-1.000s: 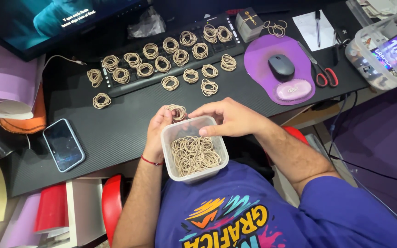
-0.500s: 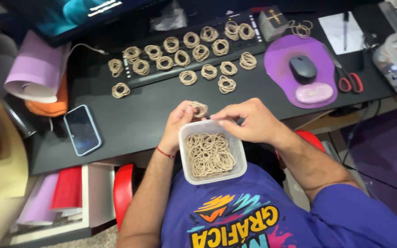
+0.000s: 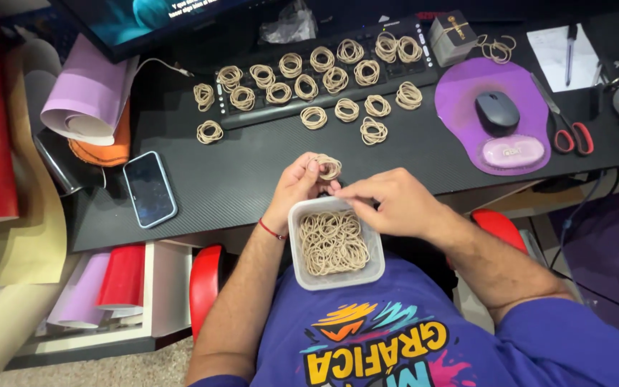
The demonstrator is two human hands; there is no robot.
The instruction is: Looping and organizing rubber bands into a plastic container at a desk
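My left hand (image 3: 296, 188) pinches a small bundle of tan rubber bands (image 3: 328, 167), now lifted a little higher above the rectangular white plastic tub of loose bands (image 3: 334, 244) on my lap. My right hand (image 3: 388, 204), fingers curled, has come down to the tub's rim at its one o'clock corner, seemingly picking another band. At twelve o'clock, finished bundles (image 3: 314, 117) line the black keyboard (image 3: 324, 68); the dark smartphone (image 3: 150, 188) lies at nine, the purple mousepad (image 3: 467, 107) at two.

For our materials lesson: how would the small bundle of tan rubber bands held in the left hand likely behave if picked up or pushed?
The small bundle of tan rubber bands looks thin and looped, so probably floppy and light. Pinched in the left hand, it likely squashes easily. Similar bundles lie flat on the black desk, so it probably won't roll.
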